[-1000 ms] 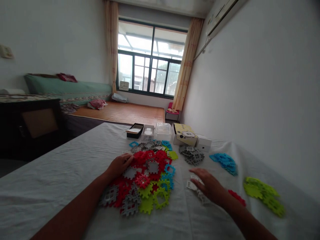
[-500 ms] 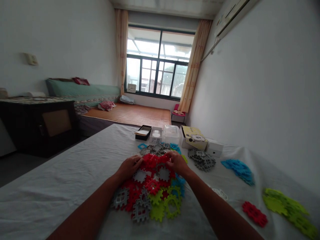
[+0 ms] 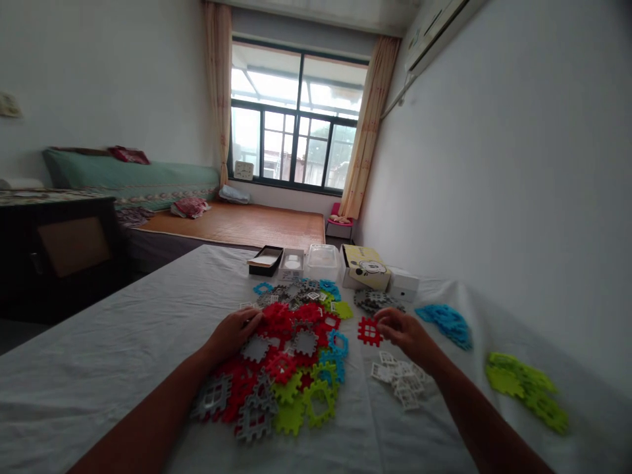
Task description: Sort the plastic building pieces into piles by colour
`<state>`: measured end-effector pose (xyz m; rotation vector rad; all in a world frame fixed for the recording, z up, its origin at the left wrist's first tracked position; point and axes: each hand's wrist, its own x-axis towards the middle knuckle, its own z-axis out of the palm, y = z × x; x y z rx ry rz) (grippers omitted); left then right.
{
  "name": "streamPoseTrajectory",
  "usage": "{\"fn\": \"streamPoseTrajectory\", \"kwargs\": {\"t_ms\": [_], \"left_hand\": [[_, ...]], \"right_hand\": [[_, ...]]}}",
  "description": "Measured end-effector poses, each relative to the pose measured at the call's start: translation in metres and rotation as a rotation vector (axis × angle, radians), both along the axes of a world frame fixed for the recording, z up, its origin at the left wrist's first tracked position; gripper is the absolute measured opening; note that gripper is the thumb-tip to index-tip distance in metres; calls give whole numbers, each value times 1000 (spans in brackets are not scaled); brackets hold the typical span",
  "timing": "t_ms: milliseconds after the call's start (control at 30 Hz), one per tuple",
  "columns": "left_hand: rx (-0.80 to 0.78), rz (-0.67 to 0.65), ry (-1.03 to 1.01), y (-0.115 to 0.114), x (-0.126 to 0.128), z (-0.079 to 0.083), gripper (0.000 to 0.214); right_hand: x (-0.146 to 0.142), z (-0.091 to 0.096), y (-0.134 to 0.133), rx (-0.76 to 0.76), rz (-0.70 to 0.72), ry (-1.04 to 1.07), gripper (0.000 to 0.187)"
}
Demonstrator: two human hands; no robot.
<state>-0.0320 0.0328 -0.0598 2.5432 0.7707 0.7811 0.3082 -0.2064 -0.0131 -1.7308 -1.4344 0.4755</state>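
Observation:
My right hand pinches a red interlocking building piece with a window grid, held above the sheet to the right of the pile. At the pile's upper left, my left hand has its fingers curled together against red pieces; whether it grips one is hidden. The mixed pile also has grey toothed pieces, lime-green pieces and blue pieces. Below my right hand lie several small white window-shaped pieces.
Sorted stacks lie to the right: grey, blue and lime green. Along the far edge stand a black box, a small white box, a clear plastic container and a yellow carton. A white sheet covers the surface.
My right hand has moved right, away from the pile, with the red piece. My left hand stays at the red pieces. The view has turned right, and my right forearm now covers the separate red stack.

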Motion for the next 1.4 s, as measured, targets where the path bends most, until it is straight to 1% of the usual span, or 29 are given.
{"fn": "streamPoseTrajectory", "kwargs": {"t_ms": [100, 167, 200, 267, 333, 433, 467, 533, 600, 667, 733, 767, 800, 900, 967, 1033, 1100, 1167, 1267, 1333, 1400], "left_hand": [[-11, -1, 13, 1, 0, 1, 37], [-13, -3, 19, 4, 0, 0, 36], [-15, -3, 20, 5, 0, -1, 37], [-20, 5, 19, 8, 0, -3, 38], [-25, 18, 16, 10, 0, -5, 39], [-28, 24, 12, 12, 0, -6, 41], [-30, 24, 11, 12, 0, -6, 41], [-34, 29, 11, 12, 0, -6, 41], [-33, 30, 10, 11, 0, -6, 41], [-26, 26, 12, 10, 0, -7, 40], [-15, 27, 12, 8, 0, -6, 41], [-10, 30, 11, 7, 0, -6, 41], [-6, 31, 10, 6, 0, -6, 40], [-3, 26, 5, 4, 0, -4, 39], [-5, 20, 0, 3, -1, -3, 39], [-10, 12, -4, 2, -2, -3, 38], [-16, 7, -9, 2, -2, -2, 38], [-20, 10, -13, 2, -2, -2, 39], [-28, 14, -14, 2, -2, -1, 39], [-36, 14, -11, 2, -2, -1, 39], [-37, 18, -14, 3, -2, -2, 38]], "right_hand": [[53, 1, -59, -123, -161, -31, 37], [83, -2, -95, -211, -274, -56, 40], [94, -6, -109, -257, -307, -75, 40], [106, -14, -130, -313, -322, -147, 41], [108, -24, -140, -293, -342, -247, 42], [100, -36, -141, -210, -395, -348, 46], [97, -38, -140, -210, -380, -357, 48], [92, -41, -138, -248, -271, -364, 49], [89, -40, -133, -300, -165, -385, 46], [81, -35, -122, -281, -168, -441, 42], [64, -28, -102, -189, -211, -506, 40], [51, -23, -88, -138, -195, -525, 38], [36, -19, -72, -96, -142, -533, 37], [-17, -11, -15, -21, 111, -513, 31], [-47, -11, 26, 18, 201, -503, 31], [-66, -16, 65, 45, 200, -493, 34], [-75, -23, 99, 62, 161, -479, 40], [-79, -29, 125, 64, 150, -469, 46], [-79, -33, 143, 48, 194, -455, 50], [-77, -32, 145, 42, 199, -417, 49], [-75, -29, 140, 21, 166, -320, 44]]}}
